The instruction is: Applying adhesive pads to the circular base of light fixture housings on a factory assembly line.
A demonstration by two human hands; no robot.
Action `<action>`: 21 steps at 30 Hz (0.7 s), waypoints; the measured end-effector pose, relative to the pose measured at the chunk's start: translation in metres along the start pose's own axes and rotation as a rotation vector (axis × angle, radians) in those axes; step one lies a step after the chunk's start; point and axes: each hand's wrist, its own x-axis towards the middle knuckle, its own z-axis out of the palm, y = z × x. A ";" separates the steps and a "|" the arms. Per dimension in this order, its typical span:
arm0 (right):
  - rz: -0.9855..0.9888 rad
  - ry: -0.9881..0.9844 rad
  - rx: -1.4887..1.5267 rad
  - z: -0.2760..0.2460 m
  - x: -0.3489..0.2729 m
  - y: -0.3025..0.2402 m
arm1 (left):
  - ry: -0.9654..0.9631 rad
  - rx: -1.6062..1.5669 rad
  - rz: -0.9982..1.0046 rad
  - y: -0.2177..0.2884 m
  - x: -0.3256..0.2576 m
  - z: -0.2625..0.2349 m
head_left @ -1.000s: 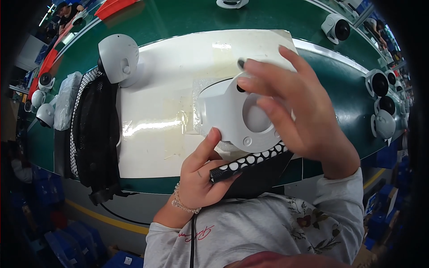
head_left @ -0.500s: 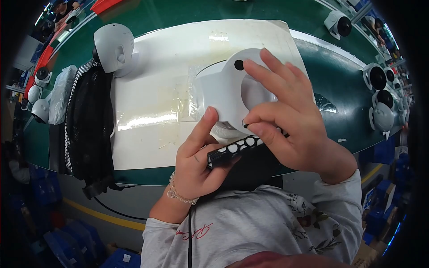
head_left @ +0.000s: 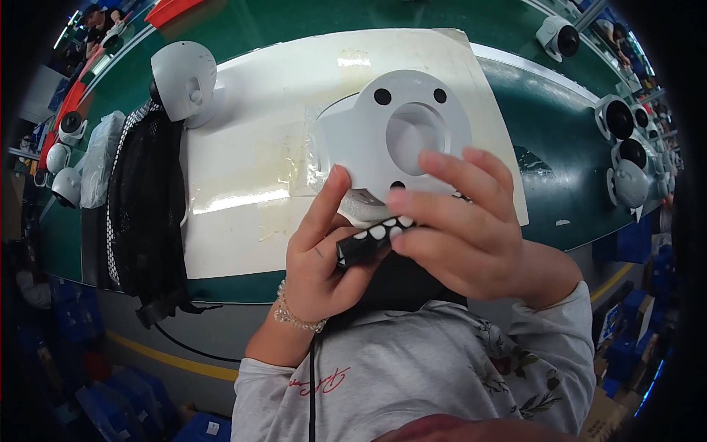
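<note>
A white camera lies tilted on the mat, its round base facing up. Black round pads sit around the hollow in that base. My left hand is closed on a black strip with white dots, while its raised index finger touches the camera's side. Over the base's near edge is my right hand, slightly blurred, its fingers stretched out and apart. One fingertip lies at a lower pad, and another finger is by the strip. The right thumb is hidden.
A pale mat covers part of the green table. To the left stand another white camera, a black mesh bag and a plastic-wrapped packet. More cameras sit at the right. A person is at the far left.
My right hand has moved down and its pinch has opened out. A black pad now shows on the base's near part, where the fingertips were. The left hand has barely moved.
</note>
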 end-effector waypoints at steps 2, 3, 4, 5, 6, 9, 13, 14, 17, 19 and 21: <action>-0.039 0.028 0.000 0.002 -0.006 0.002 | 0.069 -0.009 0.037 0.000 0.002 0.003; -0.080 0.055 0.001 0.002 -0.009 0.004 | 0.067 -0.012 0.038 -0.001 0.002 0.002; -0.077 0.054 -0.002 -0.002 -0.009 0.007 | 0.033 0.036 0.045 -0.002 0.001 0.000; 0.108 0.073 0.077 -0.008 -0.006 0.014 | 0.002 0.087 0.051 -0.003 -0.001 -0.001; 0.293 0.091 0.156 -0.011 -0.005 0.020 | 0.002 0.086 0.049 -0.001 -0.001 0.000; 0.452 0.078 0.386 -0.007 -0.012 0.033 | 0.030 -0.013 -0.121 0.006 0.000 0.002; 0.430 -0.004 0.347 -0.011 -0.011 0.032 | -0.016 0.043 -0.076 0.003 -0.001 -0.001; 0.433 -0.002 0.346 -0.012 -0.012 0.032 | -0.004 0.053 -0.024 0.002 0.001 -0.001; 0.388 -0.019 0.223 -0.014 -0.015 0.032 | -0.009 0.073 -0.087 0.002 -0.003 -0.001; 0.290 -0.011 -0.049 -0.014 -0.018 0.028 | -0.002 0.073 -0.066 0.000 -0.001 0.000; 0.258 -0.007 -0.136 -0.014 -0.025 0.024 | 0.008 0.075 -0.045 0.002 0.000 0.001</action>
